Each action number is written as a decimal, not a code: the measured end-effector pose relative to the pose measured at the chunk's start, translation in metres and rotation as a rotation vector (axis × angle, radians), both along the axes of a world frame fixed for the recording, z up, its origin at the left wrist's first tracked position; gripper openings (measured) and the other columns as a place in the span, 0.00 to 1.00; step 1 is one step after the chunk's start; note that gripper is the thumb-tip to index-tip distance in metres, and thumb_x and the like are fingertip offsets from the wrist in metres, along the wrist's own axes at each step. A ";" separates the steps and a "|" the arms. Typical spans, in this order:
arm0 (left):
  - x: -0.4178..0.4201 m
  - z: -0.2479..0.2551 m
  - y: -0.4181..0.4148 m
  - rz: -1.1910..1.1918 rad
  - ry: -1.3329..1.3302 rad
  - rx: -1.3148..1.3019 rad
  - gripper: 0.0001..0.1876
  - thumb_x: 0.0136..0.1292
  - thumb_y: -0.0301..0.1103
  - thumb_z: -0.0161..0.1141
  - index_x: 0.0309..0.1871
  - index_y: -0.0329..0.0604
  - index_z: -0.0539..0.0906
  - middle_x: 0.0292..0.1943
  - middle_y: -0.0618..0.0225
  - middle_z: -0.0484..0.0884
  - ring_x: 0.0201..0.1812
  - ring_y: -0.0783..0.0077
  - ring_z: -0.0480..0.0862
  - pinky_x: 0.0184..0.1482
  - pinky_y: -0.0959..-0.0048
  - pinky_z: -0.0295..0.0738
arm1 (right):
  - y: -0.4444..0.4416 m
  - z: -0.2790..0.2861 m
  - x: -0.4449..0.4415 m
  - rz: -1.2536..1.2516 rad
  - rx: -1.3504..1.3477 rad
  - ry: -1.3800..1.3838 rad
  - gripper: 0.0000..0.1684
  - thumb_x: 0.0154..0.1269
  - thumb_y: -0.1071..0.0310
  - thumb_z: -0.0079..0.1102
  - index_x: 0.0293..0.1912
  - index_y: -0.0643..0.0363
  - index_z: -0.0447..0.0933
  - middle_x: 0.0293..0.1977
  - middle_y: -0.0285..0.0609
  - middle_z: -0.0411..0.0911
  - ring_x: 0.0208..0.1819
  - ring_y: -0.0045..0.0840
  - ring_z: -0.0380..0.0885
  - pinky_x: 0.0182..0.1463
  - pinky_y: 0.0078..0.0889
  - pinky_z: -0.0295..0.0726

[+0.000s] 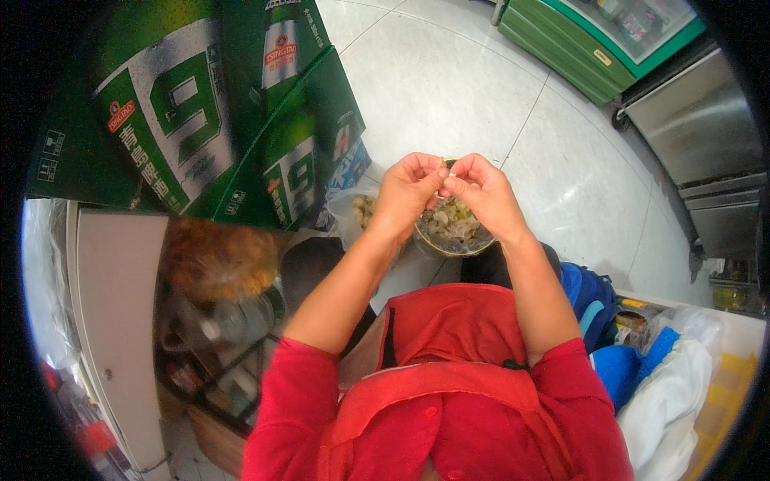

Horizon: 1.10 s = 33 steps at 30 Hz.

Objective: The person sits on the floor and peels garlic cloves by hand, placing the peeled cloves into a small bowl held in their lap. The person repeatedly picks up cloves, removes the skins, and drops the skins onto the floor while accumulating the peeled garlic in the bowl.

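Observation:
My left hand (414, 186) and my right hand (481, 186) meet at the fingertips, thumbs and forefingers pinching a small pale piece (451, 175), which looks like a garlic clove. Below them, on the floor, stands a round bin (455, 254) with a yellowish rim and a clear plastic liner; papery skins or peelings (452, 222) fill much of what shows. To the left of the bin, partly behind my left wrist, a translucent plastic bag (344, 221) holds pale, knobbly pieces (363, 209) that resemble garlic. The far part of the bin is hidden by my hands.
Green Tsingtao beer cartons (240, 108) are stacked at the left. Under them, a filled plastic bag (219, 258) and a plastic bottle (240, 318) lie beside a cabinet panel (117, 324). A blue bag (583, 300) and white cloth (668, 397) are at the right, below steel cabinets (698, 120).

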<state>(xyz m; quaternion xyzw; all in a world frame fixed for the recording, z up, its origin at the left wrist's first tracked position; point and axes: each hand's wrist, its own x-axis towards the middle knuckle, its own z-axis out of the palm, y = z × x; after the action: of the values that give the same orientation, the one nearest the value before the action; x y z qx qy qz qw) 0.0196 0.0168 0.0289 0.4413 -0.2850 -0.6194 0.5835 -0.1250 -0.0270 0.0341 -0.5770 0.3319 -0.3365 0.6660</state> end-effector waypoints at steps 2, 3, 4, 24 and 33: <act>-0.002 0.002 0.000 0.008 -0.005 0.016 0.04 0.63 0.31 0.58 0.36 0.42 0.76 0.27 0.73 0.78 0.26 0.82 0.75 0.23 0.85 0.63 | -0.002 -0.002 -0.001 -0.007 0.001 0.020 0.06 0.62 0.74 0.57 0.38 0.64 0.71 0.33 0.36 0.77 0.35 0.16 0.76 0.41 0.19 0.74; -0.002 0.003 -0.001 0.015 0.008 0.041 0.04 0.63 0.30 0.58 0.37 0.42 0.76 0.28 0.73 0.78 0.27 0.82 0.75 0.24 0.85 0.63 | -0.002 -0.004 -0.002 -0.020 0.004 0.016 0.06 0.63 0.73 0.56 0.39 0.64 0.72 0.32 0.35 0.77 0.35 0.15 0.75 0.40 0.19 0.74; -0.001 0.003 -0.002 0.022 0.021 0.066 0.04 0.63 0.30 0.58 0.38 0.42 0.76 0.28 0.73 0.78 0.27 0.82 0.76 0.24 0.85 0.63 | -0.003 -0.005 -0.004 -0.034 0.006 0.012 0.07 0.64 0.72 0.56 0.40 0.64 0.73 0.32 0.35 0.77 0.35 0.15 0.75 0.40 0.18 0.74; 0.001 -0.025 -0.020 -0.165 0.187 0.127 0.32 0.70 0.57 0.35 0.54 0.31 0.72 0.39 0.59 0.79 0.35 0.73 0.80 0.32 0.80 0.74 | 0.003 0.002 -0.008 -0.053 -0.492 0.384 0.13 0.54 0.63 0.65 0.38 0.58 0.78 0.25 0.37 0.74 0.28 0.25 0.74 0.34 0.27 0.73; 0.006 -0.025 -0.018 -0.255 0.374 0.066 0.24 0.68 0.43 0.41 0.57 0.31 0.69 0.45 0.56 0.78 0.44 0.66 0.80 0.44 0.72 0.76 | 0.006 0.008 -0.006 -0.034 -0.587 0.448 0.15 0.52 0.66 0.65 0.41 0.54 0.77 0.31 0.38 0.74 0.30 0.27 0.74 0.35 0.28 0.74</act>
<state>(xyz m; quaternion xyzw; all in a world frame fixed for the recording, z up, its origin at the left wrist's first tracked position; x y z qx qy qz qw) 0.0253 -0.0015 0.0036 0.2983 -0.2048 -0.7681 0.5283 -0.1314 -0.0209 0.0425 -0.7973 0.3685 -0.2938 0.3772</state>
